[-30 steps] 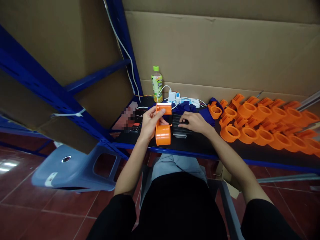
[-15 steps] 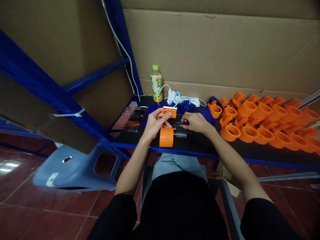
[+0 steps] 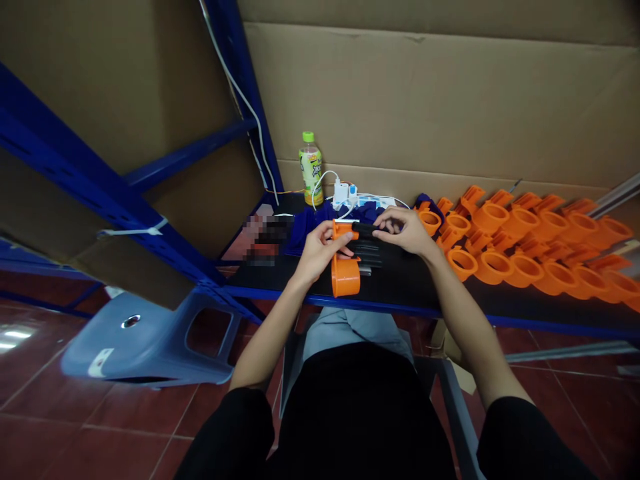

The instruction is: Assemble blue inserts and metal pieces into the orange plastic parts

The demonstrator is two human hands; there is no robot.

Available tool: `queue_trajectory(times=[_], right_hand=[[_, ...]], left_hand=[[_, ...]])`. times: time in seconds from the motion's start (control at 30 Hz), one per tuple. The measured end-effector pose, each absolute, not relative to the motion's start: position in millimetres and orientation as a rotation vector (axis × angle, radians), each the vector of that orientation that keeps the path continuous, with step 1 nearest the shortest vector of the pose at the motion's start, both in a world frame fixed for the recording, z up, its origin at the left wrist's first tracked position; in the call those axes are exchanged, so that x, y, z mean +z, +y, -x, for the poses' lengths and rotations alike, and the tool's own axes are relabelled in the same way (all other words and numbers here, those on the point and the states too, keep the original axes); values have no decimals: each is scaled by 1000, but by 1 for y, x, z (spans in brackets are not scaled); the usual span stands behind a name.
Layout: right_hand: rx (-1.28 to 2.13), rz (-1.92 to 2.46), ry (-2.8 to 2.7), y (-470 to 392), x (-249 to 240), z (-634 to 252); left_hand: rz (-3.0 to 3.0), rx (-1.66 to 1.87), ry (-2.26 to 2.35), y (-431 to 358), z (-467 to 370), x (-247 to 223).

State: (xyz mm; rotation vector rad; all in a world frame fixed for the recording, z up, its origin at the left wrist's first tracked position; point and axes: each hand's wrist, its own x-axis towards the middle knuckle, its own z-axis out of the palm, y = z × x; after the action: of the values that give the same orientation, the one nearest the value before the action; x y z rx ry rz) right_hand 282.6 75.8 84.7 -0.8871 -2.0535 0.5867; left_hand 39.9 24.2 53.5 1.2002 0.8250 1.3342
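Facing blurred bottle label (image 3: 311,170), left hand (image 3: 316,253) pinches orange dispenser (image 3: 346,277), right hand (image 3: 407,230) black piece (image 3: 365,230).

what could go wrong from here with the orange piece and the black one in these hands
The white toothed edge on the orange piece is near the left hand; a slip might scratch it.
The right hand holds the black piece by one end, so it might twist.
The other black pieces lie close below and might get knocked.
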Motion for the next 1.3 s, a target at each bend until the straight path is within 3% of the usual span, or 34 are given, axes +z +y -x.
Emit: queue_trajectory(times=[0.27,0.53,0.67,0.8,0.93,1.3], right_hand=[[509,812,-1973,75,65,-258],[644,834,-1904,84,59,-256],[275,1264,-1861,111,65,-280],[-76,1512,-2227,135,68,-290],[-211,1516,-2496,150,63,-281],[-297,1775,-2393,158,56,-259]], left_hand=[[-1214,1345,873,23,-55,46],[-1130,1328,879,27,-50,47],[-1048,1258,829,27,-47,51],[-881,1244,786,27,-46,54],[-756,1198,767,27,-45,56],[-633,1130,725,26,-43,61]])
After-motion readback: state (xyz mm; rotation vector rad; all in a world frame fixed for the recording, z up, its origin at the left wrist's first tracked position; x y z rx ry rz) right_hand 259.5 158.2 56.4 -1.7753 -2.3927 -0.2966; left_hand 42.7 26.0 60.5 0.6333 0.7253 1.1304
